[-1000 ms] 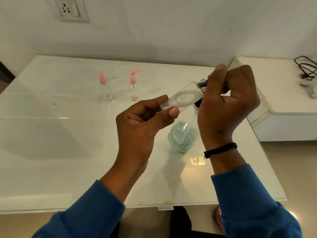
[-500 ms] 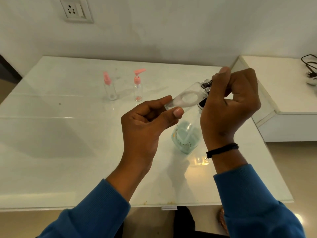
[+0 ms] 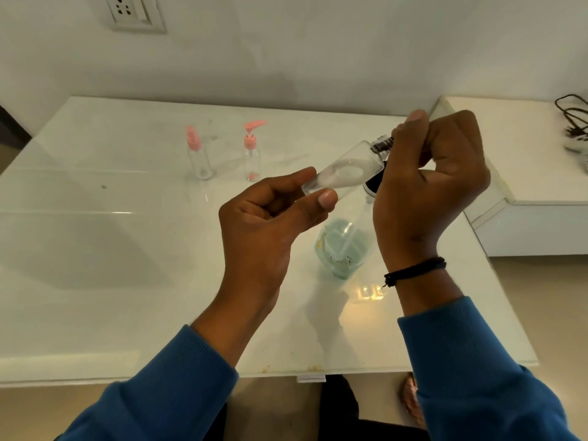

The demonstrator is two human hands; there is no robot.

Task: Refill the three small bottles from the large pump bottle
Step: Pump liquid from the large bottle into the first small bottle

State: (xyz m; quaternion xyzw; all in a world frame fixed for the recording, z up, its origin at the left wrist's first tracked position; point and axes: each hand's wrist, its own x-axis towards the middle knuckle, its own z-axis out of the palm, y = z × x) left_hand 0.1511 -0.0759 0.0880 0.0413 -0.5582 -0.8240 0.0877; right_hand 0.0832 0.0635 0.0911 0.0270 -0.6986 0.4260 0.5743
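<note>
Clear small bottle [image 3: 345, 169] tilted, base between left-hand fingers [image 3: 305, 176], cap end within right-hand fingers [image 3: 413, 122].

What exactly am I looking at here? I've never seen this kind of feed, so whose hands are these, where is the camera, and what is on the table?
There is no machine here: a person in blue sleeves works bare-handed. The single picture comes from a camera on their head, looking forward and down.

The left hand pinches the base of a small clear bottle, held tilted in the air. The right hand grips its dark top end; whether it is being unscrewed or tightened cannot be told.

On the white table below stands the large pump bottle with pale green liquid. Farther back stand two small bottles with pink tops, apart from each other.
</note>
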